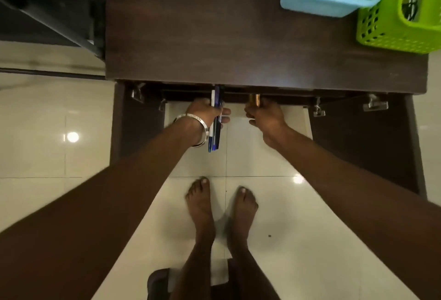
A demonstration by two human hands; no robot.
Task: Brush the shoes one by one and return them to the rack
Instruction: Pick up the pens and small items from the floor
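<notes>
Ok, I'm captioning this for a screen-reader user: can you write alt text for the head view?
Seen from above, a person stands barefoot at a dark wooden cabinet with both doors open, the left hand holding a blue and white brush and the right hand at a copper-coloured knob. A blue basket and a green basket sit on top.

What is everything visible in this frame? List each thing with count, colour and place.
cabinet: one, dark brown wood, centre top, both doors swung open
blue basket: one, light blue, on cabinet top, right
green basket: one, lime green, right of the blue basket
brushes: a bundle, blue, dark and white handles, gripped in left hand
knob: one, copper, at cabinet front, by right hand
floor: glossy cream tiles
left hand: with silver bangle
right hand: fingers curled at the knob
feet: two, bare
</notes>
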